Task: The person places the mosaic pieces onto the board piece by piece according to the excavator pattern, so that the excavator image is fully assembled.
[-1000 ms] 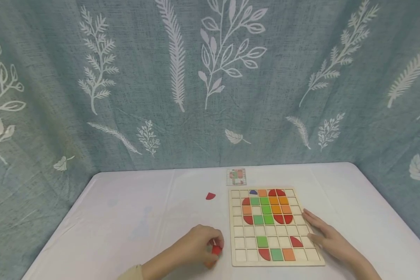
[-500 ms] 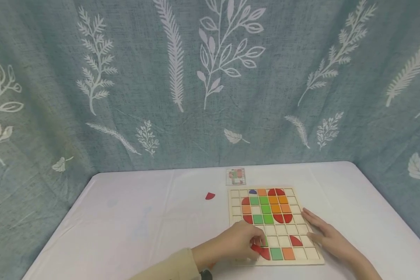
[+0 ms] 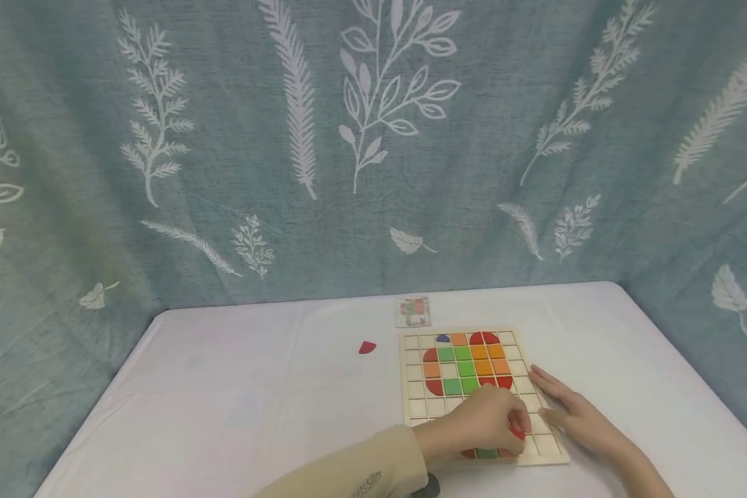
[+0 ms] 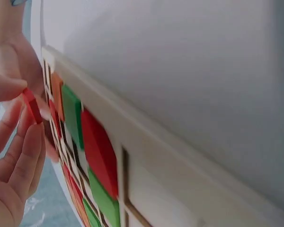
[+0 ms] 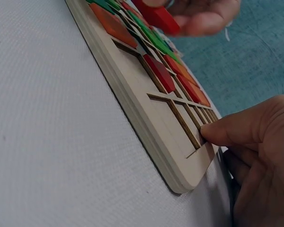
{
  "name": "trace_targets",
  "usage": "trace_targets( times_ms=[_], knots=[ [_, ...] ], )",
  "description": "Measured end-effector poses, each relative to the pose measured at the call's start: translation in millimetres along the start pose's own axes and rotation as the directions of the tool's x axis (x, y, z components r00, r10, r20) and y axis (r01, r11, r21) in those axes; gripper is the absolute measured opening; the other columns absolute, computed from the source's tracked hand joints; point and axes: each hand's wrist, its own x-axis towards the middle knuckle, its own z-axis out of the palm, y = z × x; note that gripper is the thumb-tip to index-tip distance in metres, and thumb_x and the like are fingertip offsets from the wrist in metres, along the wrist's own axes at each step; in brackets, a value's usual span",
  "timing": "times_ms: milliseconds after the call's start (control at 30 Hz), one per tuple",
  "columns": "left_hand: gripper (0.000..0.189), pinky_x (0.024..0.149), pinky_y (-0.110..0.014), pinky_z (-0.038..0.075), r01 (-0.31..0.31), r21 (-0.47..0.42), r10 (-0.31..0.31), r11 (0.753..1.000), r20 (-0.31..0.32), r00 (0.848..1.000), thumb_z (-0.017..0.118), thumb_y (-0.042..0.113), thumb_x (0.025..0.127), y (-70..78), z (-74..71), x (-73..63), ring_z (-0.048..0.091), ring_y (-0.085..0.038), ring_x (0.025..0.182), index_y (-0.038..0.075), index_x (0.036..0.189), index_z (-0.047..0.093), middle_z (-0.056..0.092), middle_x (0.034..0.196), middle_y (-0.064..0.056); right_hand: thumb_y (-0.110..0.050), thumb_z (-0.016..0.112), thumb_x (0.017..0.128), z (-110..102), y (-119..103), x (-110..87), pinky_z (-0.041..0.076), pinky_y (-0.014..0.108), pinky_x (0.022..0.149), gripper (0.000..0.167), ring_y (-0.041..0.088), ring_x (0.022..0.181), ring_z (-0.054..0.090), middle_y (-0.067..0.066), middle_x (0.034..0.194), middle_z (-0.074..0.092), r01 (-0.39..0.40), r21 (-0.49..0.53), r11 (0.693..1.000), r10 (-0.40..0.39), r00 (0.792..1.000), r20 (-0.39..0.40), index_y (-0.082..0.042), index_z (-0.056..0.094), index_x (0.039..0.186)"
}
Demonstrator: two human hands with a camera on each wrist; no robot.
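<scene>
My left hand (image 3: 488, 418) pinches a red quarter-circle tile (image 4: 32, 105) between thumb and fingertips. It is held close over the lower right part of a wooden grid board (image 3: 413, 408), hiding some lower cells. In the right wrist view the held tile shows at the top, above another red tile (image 5: 159, 72) set in the board. My right hand (image 3: 575, 415) rests on the board's right edge, its thumb (image 5: 222, 130) on the top face and its fingers along the side. Red, green and orange tiles fill several cells, with a blue half-circle tile (image 3: 443, 338) in the top row.
A loose red quarter-circle tile (image 3: 367, 347) lies on the white table (image 3: 255, 387), left of the board. Behind the board is a small pattern card (image 3: 413, 312). A teal leaf-print curtain (image 3: 324, 242) hangs behind the table.
My left hand has picked up the red tile from left of the board and carried it right, across the board's lower rows. My right hand stays at the board's edge. The head view has shifted slightly.
</scene>
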Motion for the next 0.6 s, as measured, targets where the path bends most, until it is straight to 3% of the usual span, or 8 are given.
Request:
trace_targets(
  times_ms=[67,200,300,400,600],
  knots=[
    [0.013,0.054,-0.009,0.035,-0.006,0.022,0.007,1.0,-0.007,1.0,0.078,0.016,0.07,2.5,2.9,3.7,0.044,0.004,0.058,0.02,0.077,0.068,0.052,0.06,0.016,-0.02,0.057,0.088,0,-1,0.7,0.014,0.069,0.097,0.057,-0.018,0.123,0.01,0.004,0.15,0.024,-0.006,-0.007,1.0,0.006,1.0,0.001,-0.005,0.038,0.14],
    [0.013,0.055,-0.009,0.033,-0.032,0.065,0.033,0.997,-0.016,0.999,0.076,0.014,0.069,6.0,9.2,7.3,0.043,0.005,0.059,0.02,0.074,0.066,0.048,0.058,0.016,-0.017,0.057,0.087,1,-2,1.6,0.014,0.068,0.099,0.057,-0.003,0.132,0.011,0.013,0.15,0.026,-0.028,-0.014,0.999,0.028,1.0,-0.001,-0.005,0.039,0.139],
    [0.014,0.055,-0.008,0.031,-0.059,0.092,0.062,0.994,-0.032,0.998,0.075,0.011,0.067,6.1,13.1,7.6,0.042,0.005,0.059,0.02,0.073,0.066,0.048,0.057,0.017,-0.015,0.057,0.086,1,-3,2.4,0.014,0.068,0.099,0.057,0.023,0.139,0.014,0.021,0.148,0.025,-0.04,-0.015,0.999,0.04,0.999,0.008,-0.003,0.038,0.139],
    [0.014,0.054,-0.007,0.031,-0.084,0.122,0.091,0.989,-0.051,0.995,0.075,0.012,0.068,4.9,15.9,7.1,0.042,0.006,0.058,0.02,0.076,0.067,0.048,0.057,0.017,-0.014,0.058,0.086,1,-5,3.0,0.013,0.068,0.099,0.058,0.044,0.134,0.015,0.022,0.148,0.024,-0.06,-0.019,0.998,0.06,0.998,0.015,-0.002,0.038,0.139],
    [0.018,0.058,-0.008,0.03,-0.103,0.19,0.117,0.976,-0.065,0.991,0.077,0.026,0.073,1.8,17.0,4.4,0.041,0.005,0.061,0.022,0.088,0.07,0.054,0.065,0.017,-0.015,0.059,0.085,1,-8,2.9,0.012,0.067,0.1,0.059,0.049,0.132,0.014,0.021,0.148,0.024,-0.081,-0.02,0.996,0.082,0.997,0.011,-0.001,0.038,0.138]
  ],
)
